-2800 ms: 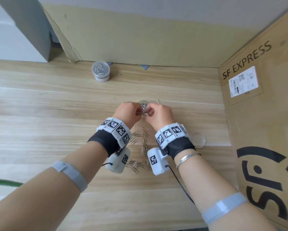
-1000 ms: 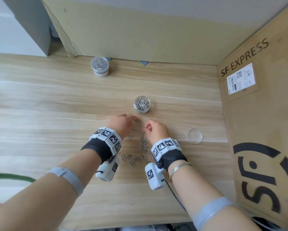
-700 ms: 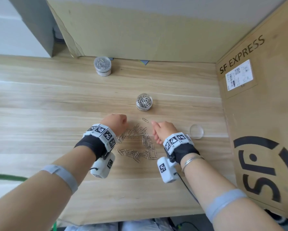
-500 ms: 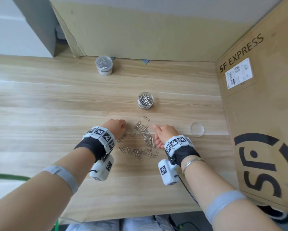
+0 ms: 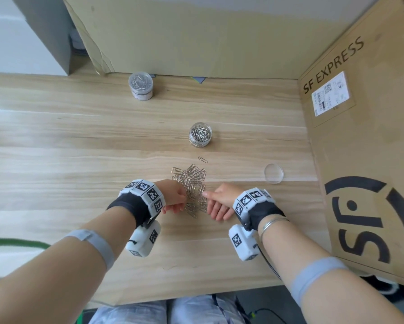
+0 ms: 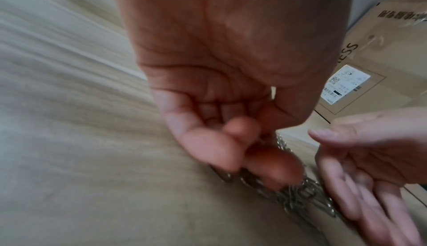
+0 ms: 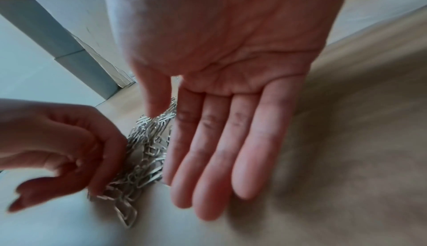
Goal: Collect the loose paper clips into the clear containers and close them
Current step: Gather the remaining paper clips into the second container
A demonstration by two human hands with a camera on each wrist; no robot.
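Paper clips lie heaped between the curled left hand, touching them, and the flat, spread right hand. Beyond stand an uncapped jar, a far capped jar and a lid at right.

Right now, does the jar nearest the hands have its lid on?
No: the near jar stands open with clips showing at its mouth, and a clear lid lies apart on the table.

left hand fingers curled; right hand flat, fingers straight
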